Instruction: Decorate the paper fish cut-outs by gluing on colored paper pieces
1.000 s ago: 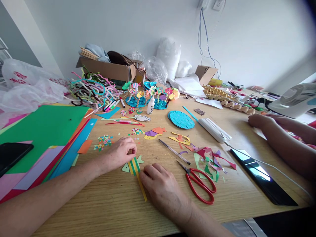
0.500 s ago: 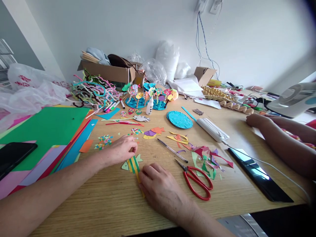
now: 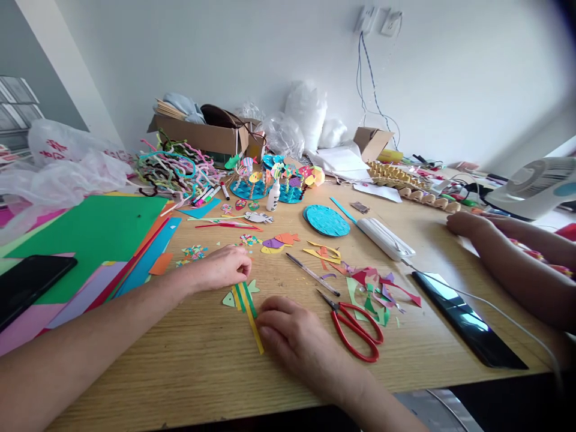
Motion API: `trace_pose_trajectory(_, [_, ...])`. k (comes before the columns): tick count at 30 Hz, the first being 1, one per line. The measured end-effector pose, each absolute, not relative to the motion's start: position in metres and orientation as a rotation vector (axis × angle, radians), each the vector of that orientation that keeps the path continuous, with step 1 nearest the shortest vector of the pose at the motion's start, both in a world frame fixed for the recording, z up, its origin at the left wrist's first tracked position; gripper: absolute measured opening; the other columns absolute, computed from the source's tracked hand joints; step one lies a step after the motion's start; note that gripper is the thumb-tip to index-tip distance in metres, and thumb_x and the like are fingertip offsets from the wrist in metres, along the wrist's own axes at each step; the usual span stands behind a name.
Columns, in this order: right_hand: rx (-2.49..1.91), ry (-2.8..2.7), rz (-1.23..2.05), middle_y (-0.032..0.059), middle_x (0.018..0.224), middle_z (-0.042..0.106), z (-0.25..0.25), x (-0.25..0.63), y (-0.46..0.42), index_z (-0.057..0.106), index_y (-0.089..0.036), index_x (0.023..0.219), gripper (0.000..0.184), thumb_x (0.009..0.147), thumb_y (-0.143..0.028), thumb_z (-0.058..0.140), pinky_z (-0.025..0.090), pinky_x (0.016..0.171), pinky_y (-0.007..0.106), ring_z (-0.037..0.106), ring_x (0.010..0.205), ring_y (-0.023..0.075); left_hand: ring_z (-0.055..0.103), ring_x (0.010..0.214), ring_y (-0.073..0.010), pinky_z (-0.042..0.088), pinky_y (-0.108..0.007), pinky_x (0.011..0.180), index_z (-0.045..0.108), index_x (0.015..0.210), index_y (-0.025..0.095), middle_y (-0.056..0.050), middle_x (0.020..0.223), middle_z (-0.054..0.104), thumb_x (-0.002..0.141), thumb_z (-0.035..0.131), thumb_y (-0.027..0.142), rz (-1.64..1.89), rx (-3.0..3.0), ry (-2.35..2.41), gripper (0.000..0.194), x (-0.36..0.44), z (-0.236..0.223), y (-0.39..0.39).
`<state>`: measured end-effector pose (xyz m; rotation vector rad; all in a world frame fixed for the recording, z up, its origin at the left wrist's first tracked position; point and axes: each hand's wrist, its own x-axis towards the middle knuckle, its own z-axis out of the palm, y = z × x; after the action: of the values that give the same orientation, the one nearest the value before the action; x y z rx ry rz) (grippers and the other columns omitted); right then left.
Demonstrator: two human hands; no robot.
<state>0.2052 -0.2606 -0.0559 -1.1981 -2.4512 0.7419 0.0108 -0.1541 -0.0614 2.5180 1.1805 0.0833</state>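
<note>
A pale green paper fish [image 3: 228, 299] lies before me with green and yellow paper strips [image 3: 245, 299] across its body. One long yellow strip [image 3: 257, 337] reaches past it toward the table's front. My left hand [image 3: 228, 264] is closed in a pinch at the strips' upper end, above the fish. My right hand [image 3: 294, 330] rests on the table with its fingers curled, its fingertips beside the lower ends of the strips. What those fingertips hold, if anything, is hidden. Red-handled scissors [image 3: 357, 330] and a pen [image 3: 312, 274] lie to the right.
Coloured paper sheets [image 3: 99, 225] and a black phone [image 3: 36, 282] are at left. Behind are orange, purple and yellow paper fish [image 3: 279, 242], a glue bottle [image 3: 273, 196] and blue discs [image 3: 326, 220]. Paper scraps [image 3: 371, 291], a dark tablet-like device [image 3: 463, 318] and another person's arms [image 3: 499, 258] are at right.
My right hand has drawn slightly back to the right, and more of the long yellow strip shows. My left hand stays at the strips' upper end. The view has shifted slightly.
</note>
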Motion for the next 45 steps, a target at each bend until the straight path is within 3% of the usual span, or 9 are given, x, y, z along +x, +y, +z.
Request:
trace_pose_trajectory(5, [-1.156, -2.372, 0.795, 0.0045, 0.091, 0.064, -0.054, 0.209, -0.245, 0.068, -0.016, 0.088, 0.021, 0.086, -0.010, 0.048, 0.044, 0.075, 0.021, 0.058, 0.081, 0.0127, 0.056, 0.077, -0.0150, 0.043, -0.023, 0.067, 0.059, 0.073, 0.018, 0.000, 0.081, 0.061, 0.073, 0.048, 0.009, 0.188, 2.504, 1.280, 0.014, 0.006, -0.050, -0.160])
trace_pose_trajectory(10, [-1.265, -2.299, 0.737, 0.0026, 0.084, 0.068, -0.048, 0.210, -0.223, 0.070, -0.018, 0.086, 0.022, 0.079, -0.007, 0.052, 0.043, 0.071, 0.021, 0.060, 0.077, 0.0128, 0.057, 0.081, -0.0178, 0.046, -0.029, 0.073, 0.063, 0.083, 0.017, -0.003, 0.083, 0.064, 0.079, 0.039, 0.003, 0.317, 2.762, 1.173, 0.028, 0.006, -0.051, -0.213])
trace_pose_trajectory(18, [-1.393, -2.389, 0.932, 0.0003, 0.072, 0.068, -0.047, 0.188, -0.198, 0.072, -0.016, 0.087, 0.028, 0.076, -0.006, 0.048, 0.039, 0.057, 0.018, 0.055, 0.061, 0.0096, 0.057, 0.095, -0.0209, 0.047, -0.034, 0.082, 0.060, 0.108, 0.014, -0.005, 0.110, 0.065, 0.087, 0.034, 0.007, 0.577, 3.089, 1.065, 0.034, 0.016, -0.089, -0.275])
trace_pose_trajectory(29, [-1.394, -2.552, 0.878, 0.0007, 0.075, 0.069, -0.047, 0.174, -0.189, 0.072, -0.017, 0.084, 0.026, 0.074, -0.012, 0.049, 0.038, 0.057, 0.018, 0.056, 0.064, 0.0110, 0.057, 0.092, -0.0207, 0.047, -0.035, 0.081, 0.061, 0.108, 0.014, -0.005, 0.106, 0.067, 0.085, 0.036, 0.005, 0.515, 3.011, 1.122, 0.035, 0.017, -0.099, -0.278])
trace_pose_trajectory(45, [-1.498, -2.600, 0.824, 0.0012, 0.081, 0.071, -0.037, 0.167, -0.176, 0.072, -0.018, 0.086, 0.025, 0.075, -0.014, 0.049, 0.039, 0.058, 0.019, 0.059, 0.070, 0.0115, 0.051, 0.105, -0.0242, 0.042, -0.039, 0.088, 0.051, 0.122, 0.014, -0.006, 0.121, 0.059, 0.083, 0.042, 0.007, 0.374, 2.998, 1.102, 0.041, 0.011, -0.111, -0.281])
